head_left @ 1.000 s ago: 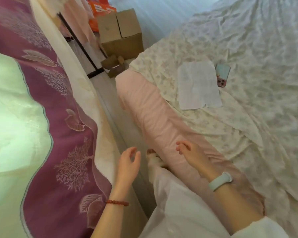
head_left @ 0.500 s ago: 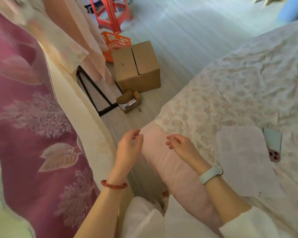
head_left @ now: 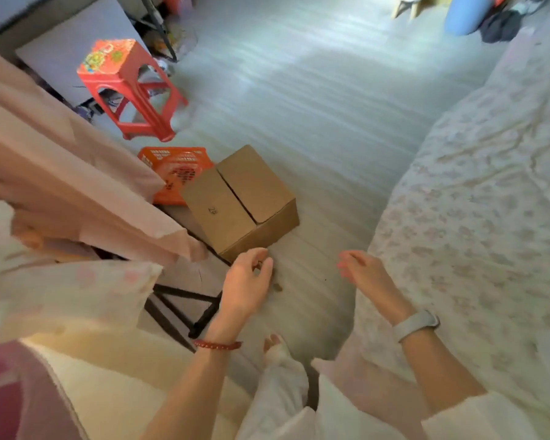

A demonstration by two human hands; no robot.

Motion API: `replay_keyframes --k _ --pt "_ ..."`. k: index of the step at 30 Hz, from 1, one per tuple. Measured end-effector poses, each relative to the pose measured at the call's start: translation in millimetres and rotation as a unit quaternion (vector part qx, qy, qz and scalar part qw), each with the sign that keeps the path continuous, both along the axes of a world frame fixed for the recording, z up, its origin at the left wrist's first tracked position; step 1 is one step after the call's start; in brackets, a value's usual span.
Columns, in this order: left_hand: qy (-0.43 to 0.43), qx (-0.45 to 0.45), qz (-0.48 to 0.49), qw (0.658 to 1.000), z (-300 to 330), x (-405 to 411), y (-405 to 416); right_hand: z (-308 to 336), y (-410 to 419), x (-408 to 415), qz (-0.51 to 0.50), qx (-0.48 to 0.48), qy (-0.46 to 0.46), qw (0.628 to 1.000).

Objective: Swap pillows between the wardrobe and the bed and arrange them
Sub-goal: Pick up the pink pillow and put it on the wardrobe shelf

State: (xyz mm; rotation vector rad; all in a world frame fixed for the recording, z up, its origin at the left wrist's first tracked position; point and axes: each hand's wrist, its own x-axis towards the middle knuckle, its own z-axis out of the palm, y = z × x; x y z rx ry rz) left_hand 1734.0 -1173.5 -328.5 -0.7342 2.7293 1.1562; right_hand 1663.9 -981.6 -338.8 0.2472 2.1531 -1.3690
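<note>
Head view looks down a narrow floor gap between the bed point(head_left: 477, 192) on the right and hanging fabric on the left. Left hand point(head_left: 246, 282) hovers over the floor, fingers loosely curled, holding nothing. Right hand point(head_left: 361, 273) hovers beside the bed edge, fingers relaxed and part curled, also empty. Both are apart from each other and touch nothing.

No pillow is clearly in view. The pale floral cloth point(head_left: 67, 290) at left could be a pillow or bedding, but blur makes that uncertain. Pink hanging garments point(head_left: 61, 173) sit above it on a dark rack point(head_left: 185, 309), probably the wardrobe side. A cardboard box point(head_left: 242, 201) stands closed on the floor just ahead of the left hand, with an orange basket point(head_left: 175, 173) touching behind it and a red stool point(head_left: 127, 90) farther back.

Judged step: moving between wardrobe and bed with free hands, going for the next pillow. To do it well, step round the box rather than over it, keep feet clear of the rack's legs, then take the pillow with both hands at opposite edges so it does not drag the hanging clothes.
</note>
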Motion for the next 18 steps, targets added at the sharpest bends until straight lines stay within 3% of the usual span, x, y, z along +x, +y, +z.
replay_keyframes --k 6,12,18 --pt "0.027 -0.008 -0.039 0.999 30 -136 -83 46 -56 -84 -0.002 0.023 0.060 0.998" --pt "0.040 0.036 -0.249 0.967 21 -276 -21 58 -6 -159 -0.113 0.101 0.073 0.986" --pt "0.072 0.065 -0.323 0.941 20 -423 48 58 58 -267 -0.229 0.126 0.061 0.963"
